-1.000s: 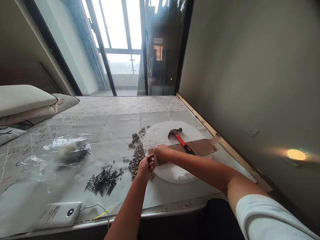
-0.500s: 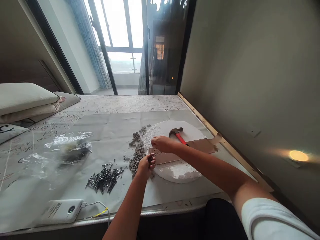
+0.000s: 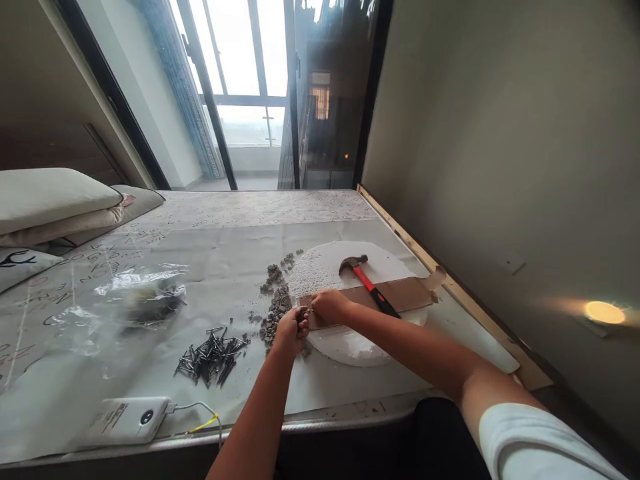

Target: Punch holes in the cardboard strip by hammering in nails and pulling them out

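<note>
My left hand [image 3: 294, 328] is curled closed at the left end of a brown cardboard strip [image 3: 407, 295]. Something dark shows between its fingers, too small to name. Close beside it, my right hand [image 3: 330, 307] is pinched low over the cardboard, fingertips near the left ones; what they hold is hidden. Beneath the strip lies a round white foam board [image 3: 370, 350], its upper left surface pitted. A claw hammer [image 3: 369, 283] with a red and black handle rests across the board and cardboard. Grey gravel-like lumps [image 3: 280, 310] are heaped along the board's left edge.
A pile of dark nails [image 3: 211, 357] lies left of my left forearm. Behind it is a clear plastic bag [image 3: 150, 297] with something dark inside. A white power bank [image 3: 131, 420] with a cable sits at the front edge. A wooden rail [image 3: 400, 230] runs along the right wall.
My right hand has come down and slightly right, from above the board's left part to the cardboard beside my left hand. More of the hammer's handle now shows. My left hand stays nearly still.
</note>
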### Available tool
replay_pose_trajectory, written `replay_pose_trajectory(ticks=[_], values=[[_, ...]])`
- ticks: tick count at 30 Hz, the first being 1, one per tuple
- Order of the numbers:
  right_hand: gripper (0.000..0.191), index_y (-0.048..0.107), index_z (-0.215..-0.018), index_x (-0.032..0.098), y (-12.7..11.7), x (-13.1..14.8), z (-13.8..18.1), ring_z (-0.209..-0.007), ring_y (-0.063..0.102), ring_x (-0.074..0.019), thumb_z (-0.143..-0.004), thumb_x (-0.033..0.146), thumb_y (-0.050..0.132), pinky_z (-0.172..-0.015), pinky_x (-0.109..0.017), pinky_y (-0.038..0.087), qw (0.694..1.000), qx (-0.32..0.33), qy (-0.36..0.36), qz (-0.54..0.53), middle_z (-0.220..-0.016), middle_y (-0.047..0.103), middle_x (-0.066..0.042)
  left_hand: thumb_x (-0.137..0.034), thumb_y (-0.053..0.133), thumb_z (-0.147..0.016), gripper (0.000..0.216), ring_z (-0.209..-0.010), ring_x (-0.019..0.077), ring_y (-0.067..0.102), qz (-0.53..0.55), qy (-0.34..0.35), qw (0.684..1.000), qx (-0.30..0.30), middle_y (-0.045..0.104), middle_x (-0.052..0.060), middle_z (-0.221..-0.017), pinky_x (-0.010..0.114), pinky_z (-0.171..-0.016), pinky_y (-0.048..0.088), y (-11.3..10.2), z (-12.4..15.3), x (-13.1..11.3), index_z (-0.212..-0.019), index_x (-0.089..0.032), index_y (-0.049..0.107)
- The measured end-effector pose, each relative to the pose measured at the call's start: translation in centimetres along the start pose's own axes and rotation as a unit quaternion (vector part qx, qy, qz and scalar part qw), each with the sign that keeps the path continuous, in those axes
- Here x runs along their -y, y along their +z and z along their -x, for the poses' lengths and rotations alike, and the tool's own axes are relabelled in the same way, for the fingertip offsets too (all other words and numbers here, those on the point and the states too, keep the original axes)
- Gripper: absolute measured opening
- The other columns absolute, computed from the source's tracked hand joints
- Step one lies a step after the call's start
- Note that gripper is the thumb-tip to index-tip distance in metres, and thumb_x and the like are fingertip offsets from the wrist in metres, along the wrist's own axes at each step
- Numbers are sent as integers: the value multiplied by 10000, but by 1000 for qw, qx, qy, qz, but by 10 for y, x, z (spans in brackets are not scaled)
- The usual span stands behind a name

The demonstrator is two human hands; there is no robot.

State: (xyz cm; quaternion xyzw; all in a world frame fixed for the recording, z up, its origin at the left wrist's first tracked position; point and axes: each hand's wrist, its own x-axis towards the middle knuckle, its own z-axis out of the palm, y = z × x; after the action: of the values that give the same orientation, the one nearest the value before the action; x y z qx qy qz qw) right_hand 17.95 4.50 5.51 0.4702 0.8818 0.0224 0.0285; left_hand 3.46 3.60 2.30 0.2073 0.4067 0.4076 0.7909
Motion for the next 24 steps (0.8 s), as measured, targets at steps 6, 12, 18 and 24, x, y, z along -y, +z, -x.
replay_pose_trajectory(ticks=[6, 12, 18, 24], values=[[199, 683, -846, 95, 4, 9, -3, -834, 628, -240, -787, 96, 494, -635, -292, 480, 998, 21, -50, 44, -924, 666, -154, -167, 522, -744, 55, -329, 2, 306, -14, 23, 1000, 12, 457, -39, -531, 124, -300, 149, -1, -4, 5, -747, -125, 487], [201, 680, -844, 85, 2, 10, -5, -827, 632, -242, -797, 105, 486, -649, -309, 497, 994, 40, -80, 66, -912, 665, -157, -183, 543, -730, 87, -325, 2, 301, -9, 22, 999, 24, 445, -46, -519, 131, -301, 155, -2, -4, 6, -718, -137, 470], [233, 652, -937, 98, -10, 7, -4, -819, 634, -221, -802, 84, 463, -647, -292, 492, 998, 23, -35, 52, -979, 644, -157, -180, 541, -735, 82, -324, 1, 305, 0, 19, 1000, 13, 452, -45, -531, 130, -304, 154, -4, -5, 6, -743, -136, 473], [164, 646, -903, 107, -17, 7, -10, -847, 625, -208, -837, 182, 516, -681, -303, 496, 998, 52, 28, 21, -943, 651, -116, -113, 469, -737, 25, -324, 3, 296, 34, 22, 999, 11, 451, -40, -529, 122, -300, 131, -5, -6, 7, -735, -134, 457]])
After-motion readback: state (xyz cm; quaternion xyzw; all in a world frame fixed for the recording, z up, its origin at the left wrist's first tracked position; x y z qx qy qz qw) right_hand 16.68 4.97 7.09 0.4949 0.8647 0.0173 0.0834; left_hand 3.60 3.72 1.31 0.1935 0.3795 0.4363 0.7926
